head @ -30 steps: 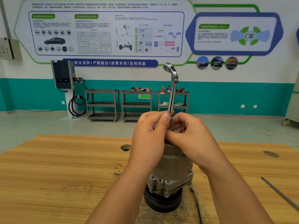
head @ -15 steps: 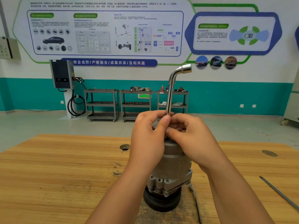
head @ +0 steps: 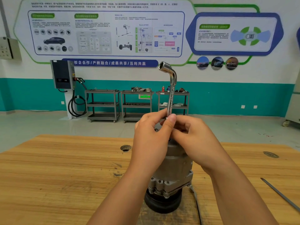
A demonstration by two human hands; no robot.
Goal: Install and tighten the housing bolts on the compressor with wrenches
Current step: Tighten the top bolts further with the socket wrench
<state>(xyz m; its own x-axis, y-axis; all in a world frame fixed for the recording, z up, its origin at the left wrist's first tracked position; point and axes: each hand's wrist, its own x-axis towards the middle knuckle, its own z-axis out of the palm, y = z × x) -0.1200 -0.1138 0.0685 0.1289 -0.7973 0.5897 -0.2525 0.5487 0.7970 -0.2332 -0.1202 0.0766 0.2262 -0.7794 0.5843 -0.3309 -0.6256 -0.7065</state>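
Note:
A grey metal compressor [head: 172, 174] stands upright on its black pulley end on the wooden workbench [head: 65, 176]. An L-shaped chrome socket wrench [head: 171, 88] rises straight up from the compressor's top, its bent socket head pointing up and left. My left hand [head: 151, 138] and my right hand [head: 193, 138] both pinch the wrench shaft low down, just above the housing. The bolt and the wrench's lower end are hidden behind my fingers.
A thin metal rod [head: 282, 195] lies on the bench at the right, and a second thin tool [head: 194, 197] lies beside the compressor's base. The bench has round holes [head: 125, 147]. Grey trolleys [head: 136, 104] and a wall charger [head: 63, 75] stand at the far wall.
The wrench has spun between my fingers: its bent head pointed left, then right, and now points left again. Both hands stay at the shaft.

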